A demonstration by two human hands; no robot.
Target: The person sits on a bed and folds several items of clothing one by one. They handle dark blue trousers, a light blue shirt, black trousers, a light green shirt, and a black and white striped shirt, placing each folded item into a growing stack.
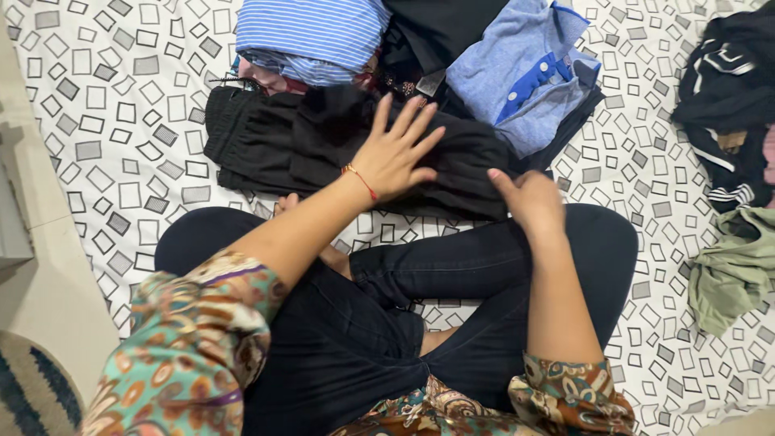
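The left hand (393, 153) lies flat with fingers spread on the folded black trousers (323, 141) on the patterned bedsheet (113, 97), while the right hand (529, 198), loosely curled, holds nothing at their near edge.

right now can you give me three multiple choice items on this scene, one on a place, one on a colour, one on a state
1. Where does the left hand rest?
A. on the black folded garment
B. on the olive garment
C. on the rug

2. What colour is the thread on the left wrist?
A. green
B. red
C. white

3. How are the left hand's fingers?
A. curled into a fist
B. pinching a button
C. spread flat

Answers:
1 A, the palm lies on the black cloth.
2 B, a red band crosses the wrist.
3 C, the fingers fan out, gripping nothing.
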